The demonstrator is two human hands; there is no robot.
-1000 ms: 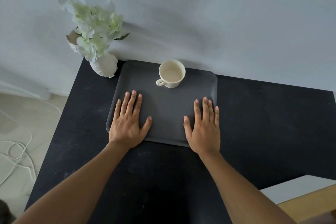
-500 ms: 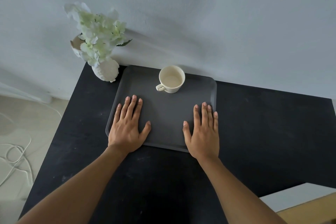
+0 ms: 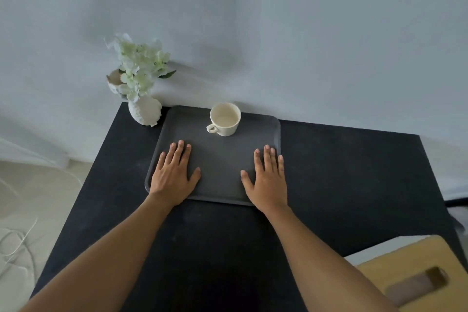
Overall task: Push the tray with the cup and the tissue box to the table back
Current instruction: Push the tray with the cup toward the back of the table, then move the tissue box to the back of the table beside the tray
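A dark grey tray (image 3: 220, 159) lies on the black table (image 3: 342, 172), its far edge against the wall. A cream cup (image 3: 225, 119) stands upright near the tray's back edge, handle pointing left. My left hand (image 3: 174, 175) lies flat, fingers spread, on the tray's front left part. My right hand (image 3: 267, 177) lies flat on the front right part, its outer fingers at the tray's right rim. A tissue box (image 3: 415, 273) with a tan top and a slot sits at the table's near right corner, off the tray.
A white vase (image 3: 145, 113) with pale green flowers (image 3: 138, 66) stands at the table's back left corner, touching the tray's left side. A grey wall rises right behind the table. White cables (image 3: 15, 246) lie on the floor at left.
The tray with the cup has slid toward the wall under both flat hands. The view has tilted, bringing the tissue box's top into sight at lower right.
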